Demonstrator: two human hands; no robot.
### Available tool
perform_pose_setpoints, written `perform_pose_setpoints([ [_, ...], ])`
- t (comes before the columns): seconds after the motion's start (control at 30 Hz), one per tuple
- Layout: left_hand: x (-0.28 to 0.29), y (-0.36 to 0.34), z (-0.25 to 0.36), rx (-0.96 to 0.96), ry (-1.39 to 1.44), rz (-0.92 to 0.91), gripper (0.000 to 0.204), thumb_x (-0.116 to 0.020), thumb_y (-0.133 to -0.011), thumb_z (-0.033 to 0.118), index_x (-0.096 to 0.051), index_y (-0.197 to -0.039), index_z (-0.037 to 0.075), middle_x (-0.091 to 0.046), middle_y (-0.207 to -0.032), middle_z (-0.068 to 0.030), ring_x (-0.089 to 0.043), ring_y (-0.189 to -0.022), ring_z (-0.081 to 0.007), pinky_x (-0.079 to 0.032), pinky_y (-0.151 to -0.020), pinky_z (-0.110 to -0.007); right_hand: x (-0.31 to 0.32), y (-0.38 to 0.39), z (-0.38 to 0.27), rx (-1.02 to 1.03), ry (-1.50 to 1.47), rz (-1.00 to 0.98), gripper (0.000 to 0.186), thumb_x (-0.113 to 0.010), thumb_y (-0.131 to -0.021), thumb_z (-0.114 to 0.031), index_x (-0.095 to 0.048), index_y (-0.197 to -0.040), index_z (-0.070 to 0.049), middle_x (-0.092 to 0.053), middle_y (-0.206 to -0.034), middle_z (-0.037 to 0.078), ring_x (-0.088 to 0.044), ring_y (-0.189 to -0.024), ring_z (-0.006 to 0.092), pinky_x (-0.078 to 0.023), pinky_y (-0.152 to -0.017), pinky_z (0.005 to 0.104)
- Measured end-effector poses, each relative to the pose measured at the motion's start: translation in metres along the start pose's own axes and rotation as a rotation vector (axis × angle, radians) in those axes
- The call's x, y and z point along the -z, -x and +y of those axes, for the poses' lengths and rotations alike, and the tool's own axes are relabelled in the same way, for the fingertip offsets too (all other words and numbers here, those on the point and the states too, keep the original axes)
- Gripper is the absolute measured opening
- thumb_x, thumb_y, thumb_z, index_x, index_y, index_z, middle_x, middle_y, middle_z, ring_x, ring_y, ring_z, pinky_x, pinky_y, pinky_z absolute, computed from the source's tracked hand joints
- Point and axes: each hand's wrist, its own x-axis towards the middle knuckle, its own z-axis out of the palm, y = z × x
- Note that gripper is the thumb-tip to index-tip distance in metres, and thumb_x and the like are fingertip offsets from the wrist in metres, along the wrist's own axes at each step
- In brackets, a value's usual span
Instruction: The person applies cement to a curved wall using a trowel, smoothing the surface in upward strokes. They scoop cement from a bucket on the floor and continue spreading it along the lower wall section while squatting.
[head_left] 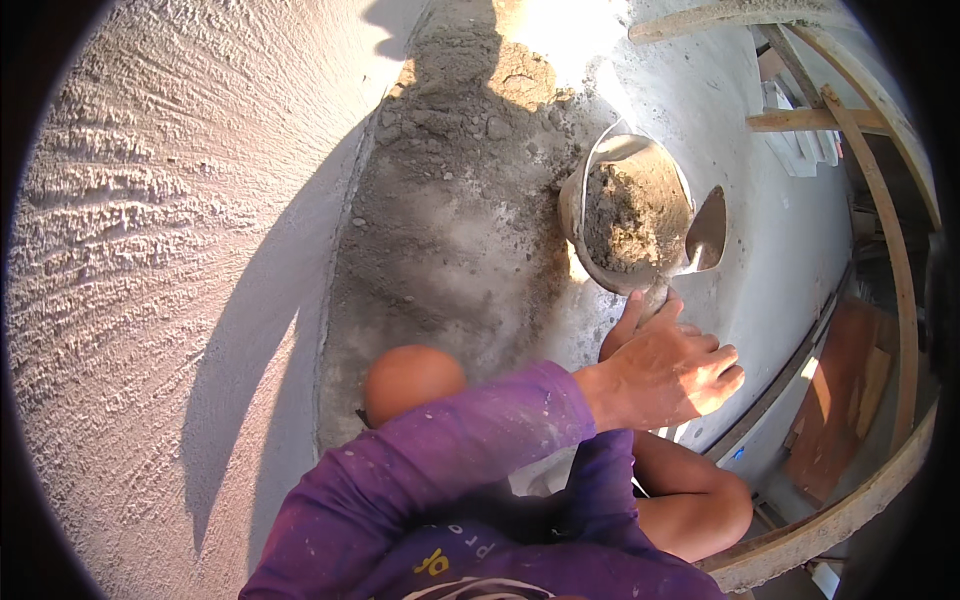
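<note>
A trowel has its pointed blade (709,232) against the bucket's right side, with its handle running back toward me. My right hand (622,328) is closed around that handle; most of this hand is hidden. In front of it, my left hand (665,372) crosses over from the left with its fingers curled. What those fingers hold, if anything, does not show. Just beyond my hands stands a bucket (572,213) with a thin wire handle. Grey-brown, lumpy mortar (632,222) fills much of it.
A rough plastered wall (170,210) rises on the left. Loose mortar and rubble (450,110) lie along its foot. My knees (412,383) are bent close to the work. On the right are wooden poles (880,200), white panels (795,135) and a brown board (835,400).
</note>
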Motion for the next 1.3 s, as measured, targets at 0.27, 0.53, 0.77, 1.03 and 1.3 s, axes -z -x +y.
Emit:
perform_pose_setpoints([
  [0.27,0.012,-0.010,0.051,0.011,-0.033,0.025,0.012,-0.070,-0.083,0.017,-0.063,-0.084,0.007,-0.050,-0.080,-0.0022,-0.056,-0.068,-0.0150,-0.047,-0.060,-0.031,-0.138,0.094,-0.072,-0.378,-1.060,-0.822,0.021,-0.056,-0.107,-0.027,-0.053,-0.111,-0.007,-0.053,-0.074,0.003,-0.053,-0.052,0.0124,-0.041,-0.043,0.0304],
  [0.53,0.024,-0.019,0.103,0.048,-0.044,0.310,0.025,-0.062,-0.082,0.021,-0.066,-0.093,-0.001,-0.054,-0.088,-0.0079,-0.057,-0.078,-0.0188,-0.048,-0.068,-0.031,-0.178,0.036,-0.202,-0.422,-1.398,-1.217,0.020,-0.055,-0.105,-0.025,-0.053,-0.112,-0.006,-0.052,-0.073,0.004,-0.052,-0.047,0.0158,-0.041,-0.039,0.0335],
  [0.77,-0.011,-0.021,0.119,0.050,0.045,0.235,0.021,-0.063,-0.083,0.022,-0.064,-0.091,0.002,-0.054,-0.087,-0.0072,-0.057,-0.078,-0.0188,-0.048,-0.068,-0.032,-0.173,0.013,-0.168,-0.378,-1.493,-1.443,0.022,-0.056,-0.105,-0.027,-0.054,-0.117,-0.008,-0.054,-0.075,0.003,-0.053,-0.050,0.0146,-0.040,-0.040,0.0319],
  [1.03,-0.011,-0.027,0.109,0.087,0.004,0.202,0.024,-0.067,-0.085,0.017,-0.067,-0.099,-0.002,-0.059,-0.092,-0.0080,-0.059,-0.076,-0.0157,-0.049,-0.068,-0.031,-0.002,-0.022,-0.054,-0.017,-1.134,-0.768,0.030,-0.058,-0.106,-0.024,-0.057,-0.128,-0.003,-0.062,-0.088,0.009,-0.060,-0.067,0.0192,-0.046,-0.060,0.0351],
  [1.3,-0.037,-0.022,0.126,0.009,-0.023,0.094,0.028,-0.067,-0.084,0.020,-0.067,-0.101,-0.002,-0.060,-0.093,-0.0086,-0.061,-0.080,-0.0178,-0.051,-0.069,-0.031,0.003,-0.043,0.011,0.055,-0.597,-0.167,0.037,-0.060,-0.104,-0.020,-0.057,-0.132,0.003,-0.071,-0.107,0.025,-0.070,-0.093,0.0388,-0.051,-0.085,0.0471],
])
